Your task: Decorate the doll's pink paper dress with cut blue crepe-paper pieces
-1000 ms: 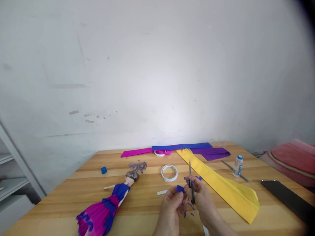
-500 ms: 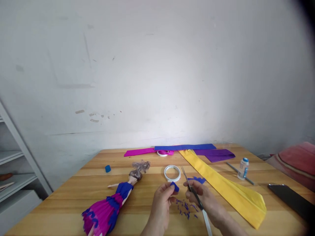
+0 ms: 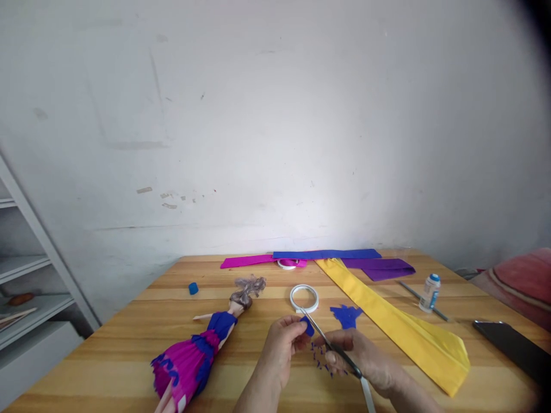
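a small scrap of blue crepe paper [image 3: 307, 326] sits pinched at the fingertips of the left hand [image 3: 282, 349], raised just above the table; its edge looks curved, though it is too small to be sure. a pair of slim steel scissors [image 3: 331, 347] lies slanted in the right hand [image 3: 364, 358], the blades pointing up and left with the tips right at the scrap, the handle end buried in the grip. tiny blue paper clippings [image 3: 322, 360] lie scattered on the wood between both hands.
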The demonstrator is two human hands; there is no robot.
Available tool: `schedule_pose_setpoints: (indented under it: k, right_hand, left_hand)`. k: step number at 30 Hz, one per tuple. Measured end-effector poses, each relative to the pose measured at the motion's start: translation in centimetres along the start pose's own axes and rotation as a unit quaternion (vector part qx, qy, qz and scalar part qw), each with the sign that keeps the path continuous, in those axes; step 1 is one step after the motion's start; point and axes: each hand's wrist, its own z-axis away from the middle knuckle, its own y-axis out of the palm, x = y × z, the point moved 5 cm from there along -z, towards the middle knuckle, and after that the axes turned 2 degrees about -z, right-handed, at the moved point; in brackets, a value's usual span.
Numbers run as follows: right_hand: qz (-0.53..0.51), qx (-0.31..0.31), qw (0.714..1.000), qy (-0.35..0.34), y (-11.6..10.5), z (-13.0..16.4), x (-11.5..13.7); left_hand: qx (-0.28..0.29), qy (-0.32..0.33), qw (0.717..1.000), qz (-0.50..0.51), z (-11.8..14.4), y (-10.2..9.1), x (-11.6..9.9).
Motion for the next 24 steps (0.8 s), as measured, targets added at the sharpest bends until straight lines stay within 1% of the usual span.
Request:
schedule_pose_setpoints:
  k: [5, 10, 14, 19, 24]
  right_hand:
    - [0.0, -0.004, 1.0, 0.016, 0.0, -0.03, -0.17]
    - [0.018, 0.006, 1.0, 0.004, 0.22, 0.0, 0.35]
    - [0.02, 0.007, 1.0, 0.012, 0.38, -0.02, 0.48]
    - [0.016, 0.01, 1.0, 0.023, 0.26, -0.1, -0.01]
    - [0.018, 0.007, 0.999, 0.029, 0.01, -0.08, -0.37]
  left_hand:
    - [0.002, -0.008, 1.0, 0.008, 0.06, 0.09, 0.04]
    - [0.003, -0.01, 1.0, 0.007, 0.25, 0.21, -0.01]
    - [0.012, -0.007, 1.0, 0.007, 0.31, 0.37, -0.11]
    - [0.015, -0.001, 1.0, 0.001, 0.26, 0.48, -0.1]
    - [0.03, 0.001, 1.0, 0.006, 0.25, 0.64, -0.09]
